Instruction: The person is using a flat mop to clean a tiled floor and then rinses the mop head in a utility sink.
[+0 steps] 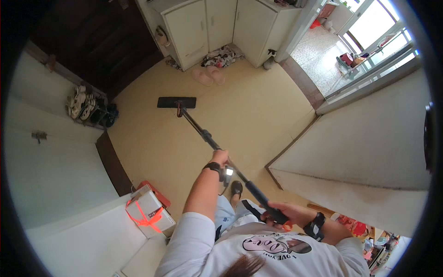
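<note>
A flat mop with a dark rectangular head and a long dark handle rests on the tan floor. My left hand grips the middle of its handle, below a dark collar joint. Near the top end, by the orange loop, my right hand is closed around the thick black grip. The handle runs diagonally across the front of my body. Both wrists wear black straps. One dark shoe of mine shows beside the handle.
Pink slippers and a crumpled patterned cloth lie before white cabinets. A spray bottle stands at their right. A shoe rack is at the left, a white box with orange ribbon at lower left. A wall juts in at right.
</note>
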### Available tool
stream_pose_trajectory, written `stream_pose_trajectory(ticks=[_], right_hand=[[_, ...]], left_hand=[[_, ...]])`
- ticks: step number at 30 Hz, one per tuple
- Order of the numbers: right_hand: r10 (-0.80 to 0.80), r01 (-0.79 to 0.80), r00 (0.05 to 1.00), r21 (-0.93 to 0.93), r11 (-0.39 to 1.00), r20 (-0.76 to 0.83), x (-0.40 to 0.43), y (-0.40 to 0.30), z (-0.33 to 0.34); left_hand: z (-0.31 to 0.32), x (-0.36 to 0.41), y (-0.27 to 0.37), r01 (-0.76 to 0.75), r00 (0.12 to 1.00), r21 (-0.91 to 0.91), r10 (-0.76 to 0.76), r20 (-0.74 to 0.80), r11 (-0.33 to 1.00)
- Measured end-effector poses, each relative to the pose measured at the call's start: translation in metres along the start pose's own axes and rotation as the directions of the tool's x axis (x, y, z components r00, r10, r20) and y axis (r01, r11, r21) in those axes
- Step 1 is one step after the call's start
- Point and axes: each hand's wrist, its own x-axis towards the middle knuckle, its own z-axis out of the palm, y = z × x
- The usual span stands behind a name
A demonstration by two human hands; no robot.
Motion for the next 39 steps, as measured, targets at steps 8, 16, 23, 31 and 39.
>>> stream_pose_trajectory(ticks=[8, 16, 23, 31, 39], right_hand=[[-0.357, 0.272, 0.919, -0.385, 0.882, -0.168, 0.053, -0.116, 0.045], [-0.406, 0.377, 0.908, -0.225, 0.898, -0.099, 0.075, -0.244, 0.116], [-0.56, 0.586, 0.809, -0.164, 0.794, 0.181, 0.062, -0.291, 0.138], [-0.88, 0.868, 0.475, -0.18, 0.463, 0.027, -0.03, -0.265, 0.113], [-0.983, 0.993, -0.111, -0.02, -0.115, 0.149, -0.16, -0.192, 0.023]], left_hand=[[-0.044, 0.117, 0.108, 0.077, 0.997, 0.464, -0.065, -0.042, 0.882], [-0.15, 0.179, 0.219, -0.055, 0.982, 0.271, 0.003, 0.187, 0.961], [-0.229, 0.202, 0.294, 0.041, 0.994, -0.2, -0.019, 0.11, 0.979], [-0.113, 0.139, 0.326, 0.25, 0.858, -0.066, -0.19, 0.477, 0.966], [0.052, 0.037, 0.286, 0.602, 0.587, 0.105, -0.528, 0.614, 0.792]])
